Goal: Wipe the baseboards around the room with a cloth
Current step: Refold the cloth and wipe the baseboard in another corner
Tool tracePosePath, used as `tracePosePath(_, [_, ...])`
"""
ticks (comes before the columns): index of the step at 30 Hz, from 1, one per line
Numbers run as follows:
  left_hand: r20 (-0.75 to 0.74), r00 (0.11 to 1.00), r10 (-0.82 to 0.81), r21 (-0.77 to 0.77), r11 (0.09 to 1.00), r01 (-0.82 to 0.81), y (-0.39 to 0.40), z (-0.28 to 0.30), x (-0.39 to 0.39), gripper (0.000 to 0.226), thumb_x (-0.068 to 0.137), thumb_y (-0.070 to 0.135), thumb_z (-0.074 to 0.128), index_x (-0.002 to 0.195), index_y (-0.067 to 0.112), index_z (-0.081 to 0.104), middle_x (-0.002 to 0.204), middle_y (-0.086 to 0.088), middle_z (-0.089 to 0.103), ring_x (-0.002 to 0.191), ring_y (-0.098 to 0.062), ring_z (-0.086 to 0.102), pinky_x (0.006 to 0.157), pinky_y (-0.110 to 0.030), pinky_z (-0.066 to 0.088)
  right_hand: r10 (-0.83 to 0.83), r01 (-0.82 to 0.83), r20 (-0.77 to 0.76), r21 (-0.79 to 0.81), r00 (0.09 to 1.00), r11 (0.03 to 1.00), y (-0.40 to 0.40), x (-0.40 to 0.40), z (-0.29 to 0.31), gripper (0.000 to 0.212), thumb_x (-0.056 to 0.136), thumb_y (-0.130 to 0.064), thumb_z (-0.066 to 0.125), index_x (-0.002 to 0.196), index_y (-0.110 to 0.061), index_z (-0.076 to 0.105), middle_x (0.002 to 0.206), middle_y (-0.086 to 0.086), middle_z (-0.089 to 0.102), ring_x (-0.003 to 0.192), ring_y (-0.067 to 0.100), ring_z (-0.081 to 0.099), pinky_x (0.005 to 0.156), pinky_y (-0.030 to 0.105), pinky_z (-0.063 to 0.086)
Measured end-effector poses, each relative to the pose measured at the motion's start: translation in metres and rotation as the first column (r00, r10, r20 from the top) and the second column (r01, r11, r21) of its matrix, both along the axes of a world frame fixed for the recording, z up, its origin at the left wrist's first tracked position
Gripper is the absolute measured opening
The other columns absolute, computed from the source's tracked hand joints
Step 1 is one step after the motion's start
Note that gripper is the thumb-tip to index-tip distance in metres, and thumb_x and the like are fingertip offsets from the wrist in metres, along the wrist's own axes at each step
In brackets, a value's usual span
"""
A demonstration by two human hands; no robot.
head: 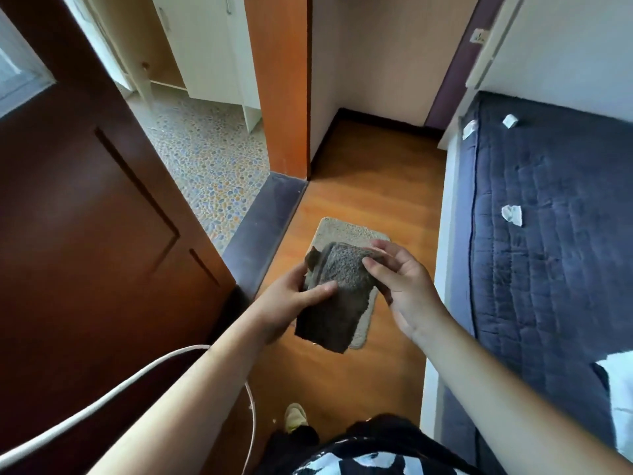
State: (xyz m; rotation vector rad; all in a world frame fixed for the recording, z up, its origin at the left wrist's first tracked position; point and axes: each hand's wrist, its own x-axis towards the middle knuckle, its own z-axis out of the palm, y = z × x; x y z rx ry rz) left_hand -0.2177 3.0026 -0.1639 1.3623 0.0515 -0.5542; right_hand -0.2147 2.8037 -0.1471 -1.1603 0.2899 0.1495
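Observation:
I stand over a wooden floor and hold a folded dark grey cloth [337,296] in front of me at waist height. My left hand [289,299] grips its left edge, thumb on top and fingers underneath. My right hand [404,289] pinches the cloth's upper right corner between thumb and fingers. A dark baseboard [387,121] runs along the foot of the far wall and continues down the short wall [323,145] on the left of the alcove.
A beige mat [342,231] lies on the floor under the cloth. A dark wooden door [89,214] stands open at left, beside a grey threshold [263,221] and a pebble-tiled room. A bed with a navy quilt [548,234] fills the right. A white cable [102,402] hangs at lower left.

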Motion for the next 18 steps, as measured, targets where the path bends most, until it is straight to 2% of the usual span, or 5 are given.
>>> tracePosePath(3, [-0.044,0.999,0.023,-0.012,1.0,-0.024,-0.022,0.0,0.024,0.037,0.09,0.029,0.065,0.123,0.014,0.058,0.112,-0.006,0.074,0.105,-0.023,0.07,0.081,-0.029,0.057,0.004,-0.005,-0.097,-0.01,0.995,1.0,-0.019,0.018,-0.01,0.07,0.061,-0.04,0.09,0.122,-0.019,0.063,0.108,0.002,0.072,0.105,0.019,0.067,0.085,0.027,0.052])
tracePosePath(5, [-0.052,0.997,0.065,-0.03,0.997,-0.067,-0.039,-0.004,0.04,0.039,0.091,0.026,0.065,0.127,0.015,0.056,0.115,-0.01,0.072,0.103,-0.026,0.071,0.08,-0.032,0.058,0.061,-0.06,-0.171,0.011,0.983,0.998,-0.033,0.026,-0.016,0.074,0.064,-0.06,0.08,0.124,-0.021,0.063,0.113,0.003,0.071,0.103,0.019,0.068,0.088,0.033,0.052])
tracePosePath(8, [-0.038,0.989,0.14,0.001,0.99,-0.14,-0.067,-0.01,0.069,0.038,0.092,0.015,0.066,0.128,0.015,0.056,0.115,-0.009,0.072,0.104,-0.023,0.07,0.086,-0.033,0.059,0.164,-0.166,-0.217,0.007,0.962,0.986,-0.054,0.037,-0.024,0.055,0.081,-0.055,0.056,0.122,-0.02,0.064,0.112,0.004,0.072,0.102,0.021,0.069,0.092,0.038,0.053])
tracePosePath(15, [0.169,0.986,-0.003,0.373,0.926,-0.062,-0.134,-0.011,0.123,0.048,0.094,0.014,0.066,0.133,0.034,0.047,0.117,0.018,0.062,0.101,0.012,0.061,0.08,-0.014,0.053,0.182,-0.191,-0.059,-0.351,0.981,0.917,-0.119,0.09,-0.032,0.014,0.097,-0.023,0.06,0.107,-0.021,0.07,0.101,-0.002,0.075,0.097,0.017,0.071,0.08,0.028,0.056])
tracePosePath(18, [0.141,0.99,0.027,0.362,0.929,-0.077,-0.153,-0.007,0.144,0.057,0.092,0.012,0.069,0.138,0.036,0.046,0.122,0.009,0.062,0.109,-0.002,0.062,0.084,-0.025,0.058,0.234,-0.208,-0.008,-0.488,0.972,0.848,-0.149,0.113,-0.034,0.01,0.096,-0.024,0.062,0.102,-0.021,0.069,0.093,0.002,0.075,0.088,0.018,0.072,0.073,0.028,0.058])
